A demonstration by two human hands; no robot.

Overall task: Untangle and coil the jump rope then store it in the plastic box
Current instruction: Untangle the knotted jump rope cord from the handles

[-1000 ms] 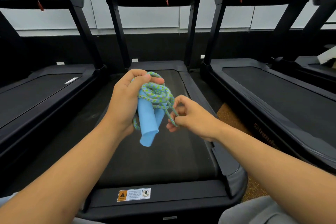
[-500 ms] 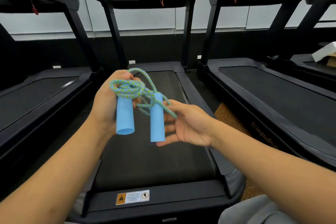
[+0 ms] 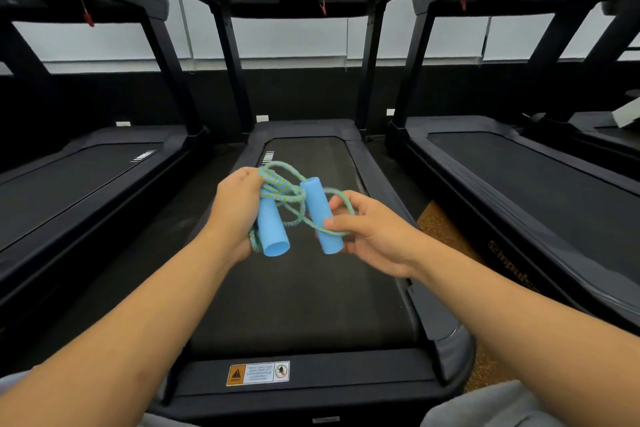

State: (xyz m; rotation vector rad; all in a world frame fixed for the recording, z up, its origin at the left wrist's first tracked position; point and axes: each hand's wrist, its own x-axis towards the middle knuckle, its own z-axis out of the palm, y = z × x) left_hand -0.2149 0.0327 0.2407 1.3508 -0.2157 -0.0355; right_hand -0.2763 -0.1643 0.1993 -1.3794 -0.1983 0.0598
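Since a moment ago the right hand has curled its fingers around one blue handle, while the left hand grips the tangled rope and other handle.

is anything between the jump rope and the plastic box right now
No plastic box is in view, so that path cannot be judged. The jump rope is still tangled, gripped by the left hand and right hand.

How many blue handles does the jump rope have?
2. One blue handle sits in the left hand with the tangled rope. The other handle is held by the right hand. None look hidden.
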